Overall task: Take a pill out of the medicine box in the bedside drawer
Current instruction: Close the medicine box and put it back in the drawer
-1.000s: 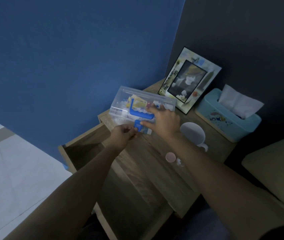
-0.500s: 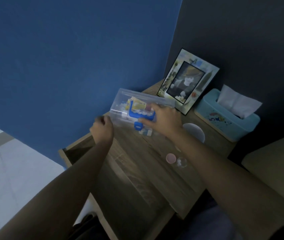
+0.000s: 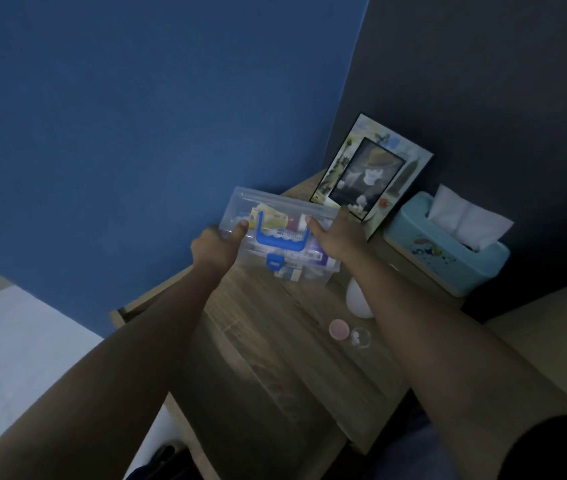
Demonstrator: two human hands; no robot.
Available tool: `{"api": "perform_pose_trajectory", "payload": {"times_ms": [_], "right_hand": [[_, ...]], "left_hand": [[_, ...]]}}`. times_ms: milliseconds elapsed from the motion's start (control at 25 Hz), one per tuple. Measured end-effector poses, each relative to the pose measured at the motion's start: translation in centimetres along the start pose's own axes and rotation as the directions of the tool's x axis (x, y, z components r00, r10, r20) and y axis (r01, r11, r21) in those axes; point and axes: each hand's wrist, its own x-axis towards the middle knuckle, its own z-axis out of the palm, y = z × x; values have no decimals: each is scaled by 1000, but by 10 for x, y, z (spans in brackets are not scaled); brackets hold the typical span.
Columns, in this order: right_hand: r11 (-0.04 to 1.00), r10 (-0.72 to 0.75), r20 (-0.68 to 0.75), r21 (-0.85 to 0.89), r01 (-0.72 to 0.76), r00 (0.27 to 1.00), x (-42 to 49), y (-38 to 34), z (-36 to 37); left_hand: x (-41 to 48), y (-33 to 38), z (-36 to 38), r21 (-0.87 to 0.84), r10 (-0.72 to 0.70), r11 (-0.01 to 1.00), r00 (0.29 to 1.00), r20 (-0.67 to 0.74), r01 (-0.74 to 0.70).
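Nearest the viewer from the medicine box [image 3: 282, 233], a pink cap [image 3: 339, 329] and a small clear container [image 3: 360, 337] are seen on the bedside table [image 3: 275, 341], with a white cup [image 3: 358, 301] just beyond them. The clear box, blue-handled and shut, is gripped at its ends: the left hand [image 3: 214, 249] is closed on one end, the right hand [image 3: 339, 233] on the other, thumbs laid on the lid. Whether it rests on the tabletop cannot be told. Behind the box a picture frame [image 3: 372, 171] is leaned, and beside that a tissue box [image 3: 444, 251] is set.

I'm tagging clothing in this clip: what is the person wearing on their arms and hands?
Both forearms are bare, with no watch, rings or gloves visible on the left hand or right hand. A dark sleeve edge shows on the right upper arm.
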Motion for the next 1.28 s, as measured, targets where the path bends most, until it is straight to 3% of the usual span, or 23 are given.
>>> {"api": "perform_pose_trajectory", "payload": {"times_ms": [120,280,600,800,1040,1280], "right_hand": [[998,7,-2,59,-7,1000,-8,-6,2],[992,-36,-130,117,51,991,-37,-32,-6],[917,-10,-348,372,147,938,-160,-68,-26],[867,5,-373,464,182,928,-240,-53,-19],[846,58,-343,515,136,937,-290,-16,33],[856,150,-264,517,8,953,-295,14,113]], "left_hand": [[0,-3,-11,-16,7,1000,1000,5,-7],[-4,2,-52,-8,68,998,997,-32,-68],[-63,21,-160,-213,54,975,998,-22,-58],[-116,13,-190,-215,69,975,997,39,-59],[-139,-26,-172,-237,39,972,986,161,0],[-110,-82,-135,-49,-38,997,933,357,59]]}}
